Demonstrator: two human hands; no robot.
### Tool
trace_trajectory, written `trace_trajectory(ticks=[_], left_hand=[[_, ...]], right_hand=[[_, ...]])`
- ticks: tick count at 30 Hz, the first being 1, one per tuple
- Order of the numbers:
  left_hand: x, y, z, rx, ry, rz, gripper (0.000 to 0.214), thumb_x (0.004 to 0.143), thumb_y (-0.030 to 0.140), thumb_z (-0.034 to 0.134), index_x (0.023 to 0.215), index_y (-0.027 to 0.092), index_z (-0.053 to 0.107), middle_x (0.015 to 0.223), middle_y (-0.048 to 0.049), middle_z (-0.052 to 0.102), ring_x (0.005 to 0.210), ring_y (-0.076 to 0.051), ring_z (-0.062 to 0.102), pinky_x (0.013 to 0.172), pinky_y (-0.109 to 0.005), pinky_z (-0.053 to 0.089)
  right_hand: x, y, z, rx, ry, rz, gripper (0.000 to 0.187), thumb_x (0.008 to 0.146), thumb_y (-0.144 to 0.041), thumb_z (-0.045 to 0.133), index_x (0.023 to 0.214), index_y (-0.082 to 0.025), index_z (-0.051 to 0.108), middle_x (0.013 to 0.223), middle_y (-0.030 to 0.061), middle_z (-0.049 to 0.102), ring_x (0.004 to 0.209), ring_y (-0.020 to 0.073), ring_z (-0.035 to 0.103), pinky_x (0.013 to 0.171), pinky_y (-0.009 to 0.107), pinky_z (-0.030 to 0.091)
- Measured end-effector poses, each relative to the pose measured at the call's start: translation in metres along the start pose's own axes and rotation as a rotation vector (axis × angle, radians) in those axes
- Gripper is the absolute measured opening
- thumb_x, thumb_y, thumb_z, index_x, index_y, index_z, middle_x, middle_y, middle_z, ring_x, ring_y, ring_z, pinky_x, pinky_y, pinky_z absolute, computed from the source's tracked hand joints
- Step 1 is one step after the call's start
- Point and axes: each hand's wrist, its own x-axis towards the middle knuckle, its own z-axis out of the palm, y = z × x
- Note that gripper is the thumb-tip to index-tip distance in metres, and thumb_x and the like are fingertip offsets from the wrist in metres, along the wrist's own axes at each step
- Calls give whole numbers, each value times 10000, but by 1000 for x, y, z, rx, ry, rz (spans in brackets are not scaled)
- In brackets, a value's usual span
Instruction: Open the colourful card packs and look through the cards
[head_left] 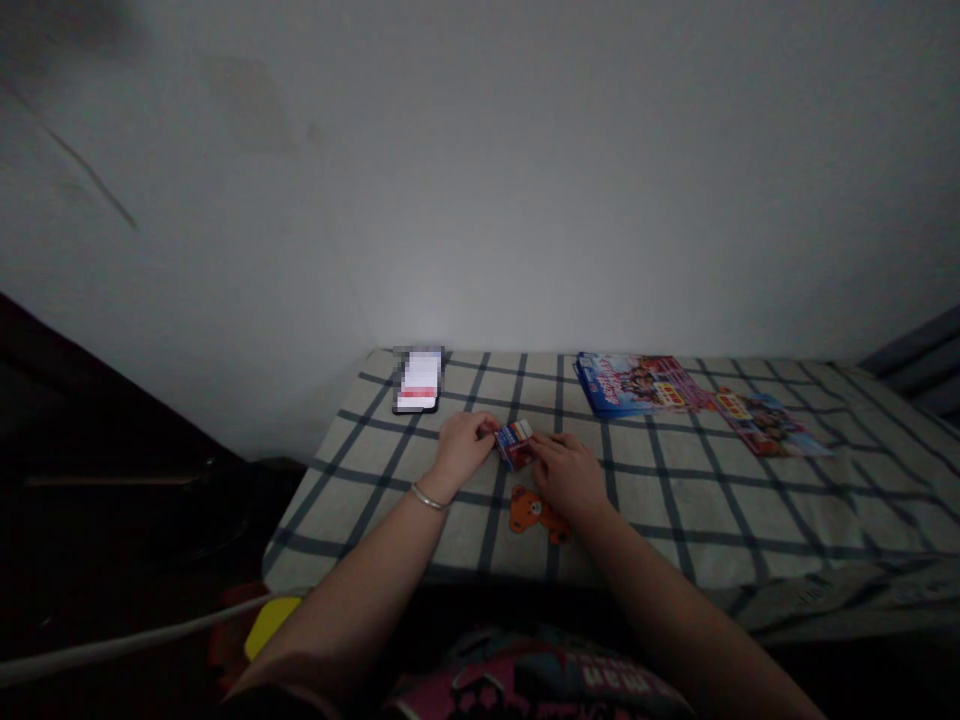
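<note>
A small red, blue and white printed paper (514, 445), which looks folded, is between my hands just above or on the checked cloth; I cannot tell which. My left hand (466, 446), with a bracelet at the wrist, pinches its left edge between thumb and fingers. At the paper's right edge are the fingertips of my right hand (568, 472), bent and closed on it. The thumb of the right hand is mostly hidden. An orange bear figure (529, 508) shows on the cloth, partly behind my right wrist.
A lit phone (420, 380) lies near the wall, at back left. Several glossy printed booklets or sheets (626, 385) lie at back right, with another printed sheet (772, 422) beside them. The checked tablecloth (675, 510) covers the table. Something yellow (270, 625) is below the left edge.
</note>
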Motion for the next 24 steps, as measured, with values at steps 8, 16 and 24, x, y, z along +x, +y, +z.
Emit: trace_trajectory(ticks=[8,16,24], left_hand=[[2,0,1,23,17,-6,144,855,242,567,933,230,687,803,3,693,828,-186,607,762,-309,422],[7,-3,3,-17,2,-37,147,812,206,599,934,234,676,762,21,702,803,-173,630,758,-298,426],[6,-5,4,-44,17,-18,137,810,200,590,927,231,655,734,29,695,779,-174,624,754,-305,421]], right_hand=[[0,0,1,-15,9,0,365,883,-246,455,1200,-265,636,1291,-22,612,1133,228,519,970,385,424],[0,0,1,8,13,9,362,879,-239,462,1194,-266,639,1289,-8,614,1148,218,521,980,369,414],[0,1,2,3,23,13,350,881,-252,457,1171,-269,653,1282,-12,619,1142,220,527,960,378,420]])
